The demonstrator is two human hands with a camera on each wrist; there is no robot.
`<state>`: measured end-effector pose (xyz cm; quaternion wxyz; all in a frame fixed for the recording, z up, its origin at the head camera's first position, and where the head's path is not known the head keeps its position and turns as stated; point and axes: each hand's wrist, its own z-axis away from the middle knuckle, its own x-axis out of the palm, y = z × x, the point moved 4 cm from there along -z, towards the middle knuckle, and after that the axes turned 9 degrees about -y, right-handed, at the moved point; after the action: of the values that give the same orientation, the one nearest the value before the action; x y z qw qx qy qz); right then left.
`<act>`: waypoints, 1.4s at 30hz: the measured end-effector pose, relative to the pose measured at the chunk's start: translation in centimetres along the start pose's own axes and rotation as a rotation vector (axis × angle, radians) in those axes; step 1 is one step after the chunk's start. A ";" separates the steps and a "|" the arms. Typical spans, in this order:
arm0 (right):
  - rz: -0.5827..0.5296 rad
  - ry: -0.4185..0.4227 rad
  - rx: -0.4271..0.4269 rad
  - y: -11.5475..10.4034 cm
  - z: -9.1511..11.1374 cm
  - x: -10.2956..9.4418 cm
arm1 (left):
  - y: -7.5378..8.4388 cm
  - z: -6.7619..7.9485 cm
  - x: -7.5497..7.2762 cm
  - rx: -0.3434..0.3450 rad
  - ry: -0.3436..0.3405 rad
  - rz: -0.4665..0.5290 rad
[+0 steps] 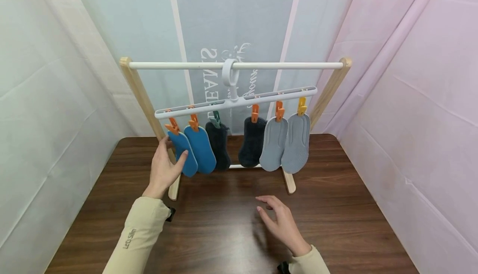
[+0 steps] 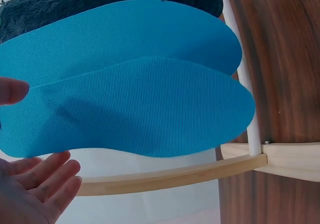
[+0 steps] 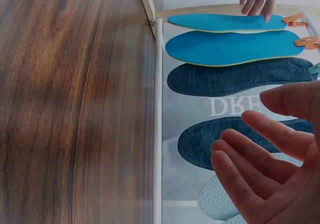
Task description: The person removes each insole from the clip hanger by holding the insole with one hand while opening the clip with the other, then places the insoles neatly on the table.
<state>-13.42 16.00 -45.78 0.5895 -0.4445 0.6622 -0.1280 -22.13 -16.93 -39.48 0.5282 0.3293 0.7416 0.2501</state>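
My left hand (image 1: 164, 168) is at the leftmost blue insole (image 1: 182, 153), thumb in front of it and the other fingers by its outer edge. In the left wrist view those fingers (image 2: 52, 179) are spread and relaxed just beside the insole (image 2: 135, 109). An orange clip (image 1: 173, 127) holds this insole, and a second blue insole (image 1: 200, 149) hangs right beside it. My right hand (image 1: 278, 222) hovers over the table with fingers loosely bent and nothing in them. Beyond it in the right wrist view are the dark insoles (image 3: 235, 76).
A white hanger (image 1: 209, 108) hooks over the rack's white rod (image 1: 284, 65), tilted with its left end lower. Two dark fuzzy insoles and two grey insoles (image 1: 296, 143) also hang from clips. The wooden rack feet (image 1: 288, 182) stand on the brown table (image 1: 220, 224); pale curtains surround it.
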 end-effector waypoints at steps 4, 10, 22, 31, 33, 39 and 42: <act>-0.008 -0.002 0.002 0.1 0.1 0.1 | 0.0 -0.1 0.2 -0.001 0.002 0.025; -0.028 -0.012 0.022 0.3 0.1 0.2 | -0.2 0.0 0.7 -0.009 0.026 0.074; -0.037 -0.026 0.033 0.4 0.2 0.4 | -0.6 0.4 1.1 -0.116 -0.043 0.119; -0.025 -0.018 0.008 0.1 0.1 0.4 | -0.8 0.6 1.6 -0.198 -0.114 0.199; -0.021 -0.022 0.008 0.1 0.1 0.4 | -0.9 0.6 1.7 -0.227 -0.145 0.243; -0.004 -0.035 -0.036 -0.5 -0.4 0.4 | -1.3 0.9 2.0 -0.281 -0.216 0.330; 0.017 -0.028 -0.085 -1.1 -0.8 0.3 | -1.4 1.0 2.1 -0.282 -0.235 0.360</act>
<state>-13.64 14.91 -45.01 0.5802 -0.4652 0.6626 -0.0883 -21.93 -16.21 -42.09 0.5984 0.4061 0.5624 0.4010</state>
